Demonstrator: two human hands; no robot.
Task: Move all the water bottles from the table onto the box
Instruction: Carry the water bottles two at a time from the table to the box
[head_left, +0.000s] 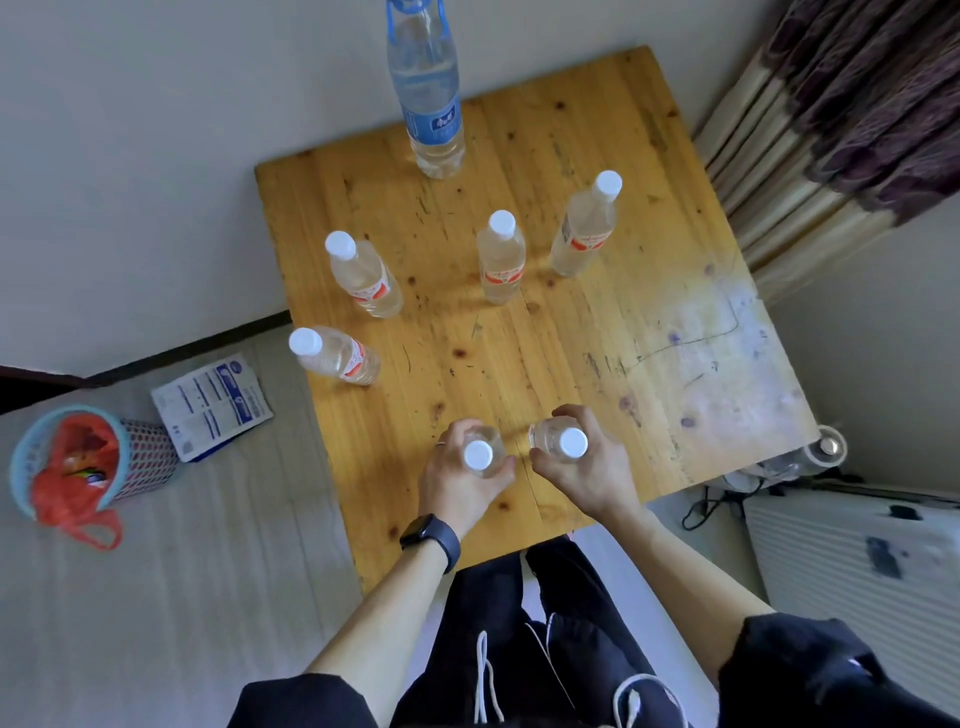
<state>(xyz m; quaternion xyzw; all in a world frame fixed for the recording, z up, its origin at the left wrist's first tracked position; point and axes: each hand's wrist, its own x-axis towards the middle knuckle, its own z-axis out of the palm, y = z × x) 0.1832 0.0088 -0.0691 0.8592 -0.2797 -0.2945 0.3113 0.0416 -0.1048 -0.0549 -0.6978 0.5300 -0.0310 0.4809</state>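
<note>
Our left hand, a black watch at its wrist, grips one small white-capped bottle and our right hand grips the neighbour bottle, both near the front edge of the wooden table; we cannot tell whether they are lifted. Farther back on the table stand the tall blue-labelled bottle, then four small red-labelled ones: the right bottle, the central bottle, the left bottle and, closer to us, the left-edge bottle.
</note>
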